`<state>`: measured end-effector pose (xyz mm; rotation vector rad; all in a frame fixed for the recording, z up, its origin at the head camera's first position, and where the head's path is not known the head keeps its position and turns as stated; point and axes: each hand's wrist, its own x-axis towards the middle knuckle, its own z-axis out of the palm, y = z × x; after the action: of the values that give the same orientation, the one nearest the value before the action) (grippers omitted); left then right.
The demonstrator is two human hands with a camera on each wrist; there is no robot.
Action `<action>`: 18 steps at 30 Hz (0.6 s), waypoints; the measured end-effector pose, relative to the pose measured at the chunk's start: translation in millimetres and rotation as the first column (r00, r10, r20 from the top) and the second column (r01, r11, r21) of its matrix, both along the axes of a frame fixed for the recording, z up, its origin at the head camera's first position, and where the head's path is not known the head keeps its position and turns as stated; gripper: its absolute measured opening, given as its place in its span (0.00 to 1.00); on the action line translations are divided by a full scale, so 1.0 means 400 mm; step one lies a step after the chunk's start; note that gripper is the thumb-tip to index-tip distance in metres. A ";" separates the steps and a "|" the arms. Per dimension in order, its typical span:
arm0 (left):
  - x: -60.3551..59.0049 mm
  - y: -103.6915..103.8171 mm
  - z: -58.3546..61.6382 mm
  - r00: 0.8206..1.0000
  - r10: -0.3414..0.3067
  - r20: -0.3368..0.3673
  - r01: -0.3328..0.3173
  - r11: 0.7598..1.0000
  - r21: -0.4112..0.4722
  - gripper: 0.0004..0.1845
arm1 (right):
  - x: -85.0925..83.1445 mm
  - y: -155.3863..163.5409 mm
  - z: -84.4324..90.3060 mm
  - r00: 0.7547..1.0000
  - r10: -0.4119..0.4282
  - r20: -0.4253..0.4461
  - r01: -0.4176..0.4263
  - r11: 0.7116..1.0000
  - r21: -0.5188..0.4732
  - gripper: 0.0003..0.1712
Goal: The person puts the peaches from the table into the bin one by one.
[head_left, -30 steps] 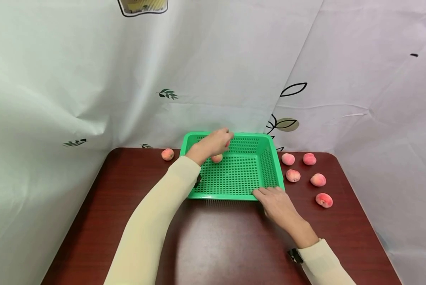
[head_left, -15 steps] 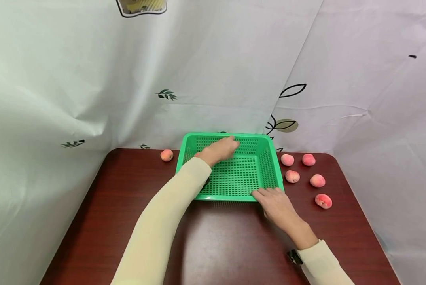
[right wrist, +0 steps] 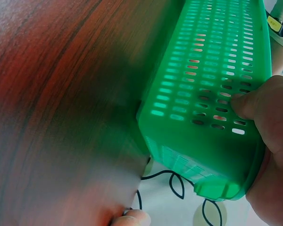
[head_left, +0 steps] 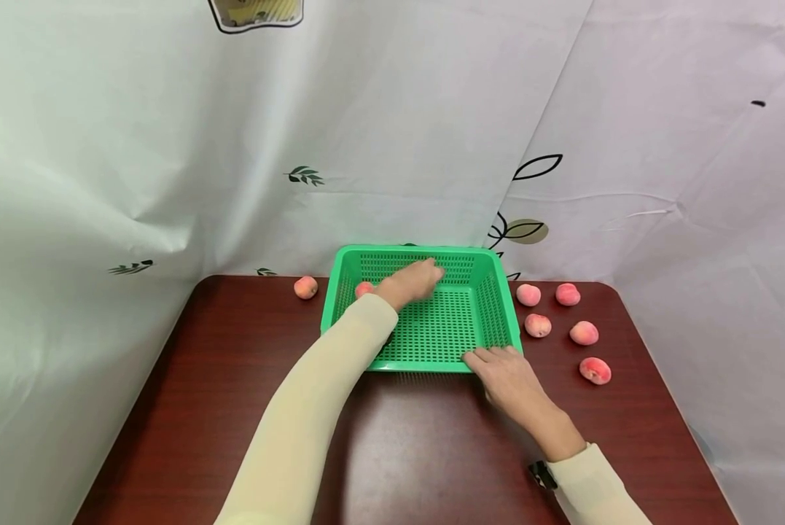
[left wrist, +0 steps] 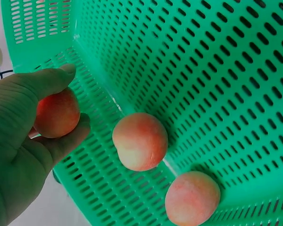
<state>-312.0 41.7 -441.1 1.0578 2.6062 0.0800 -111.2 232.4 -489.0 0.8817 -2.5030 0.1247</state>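
Note:
Inside the green plastic basket [head_left: 454,328], my left hand [head_left: 415,281] reaches toward the back wall. The left wrist view shows that hand holding a peach [left wrist: 59,114] between thumb and fingers, just over the slotted floor. Two more peaches lie in the basket along one wall: a nearer peach [left wrist: 140,141] and a paler peach [left wrist: 192,198]. In the head view one peach [head_left: 364,289] shows left of my left wrist; the held peach is hidden there. My right hand [head_left: 506,372] grips the basket rim at the near right corner, thumb [right wrist: 245,104] against the outer slotted wall.
Several peaches [head_left: 538,325] lie on the dark red-brown table [head_left: 248,408] right of the basket. A single peach [head_left: 305,287] sits at its left, near the table's back edge. A white patterned sheet [head_left: 392,146] hangs behind.
My left hand has moved to the right and slightly nearer inside the basket. A peach left of that wrist has come into view. My right hand keeps its hold on the rim.

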 end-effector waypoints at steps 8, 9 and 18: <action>-0.005 0.011 -0.020 1.000 0.003 -0.020 -0.004 0.999 -0.034 0.24 | -0.001 0.000 -0.002 1.000 -0.005 0.013 0.005 1.000 0.007 0.12; -0.005 0.015 -0.021 1.000 -0.001 -0.022 0.000 0.999 -0.037 0.23 | -0.001 0.000 -0.003 1.000 -0.008 0.012 0.008 1.000 0.005 0.13; 0.001 0.034 -0.033 1.000 0.013 0.008 -0.013 0.995 -0.097 0.16 | 0.001 0.003 -0.002 0.999 -0.021 0.028 0.020 1.000 0.022 0.11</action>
<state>-311.6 55.3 -454.3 1.0049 2.5815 -0.0390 -110.6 233.6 -489.9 0.8684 -2.5434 0.1047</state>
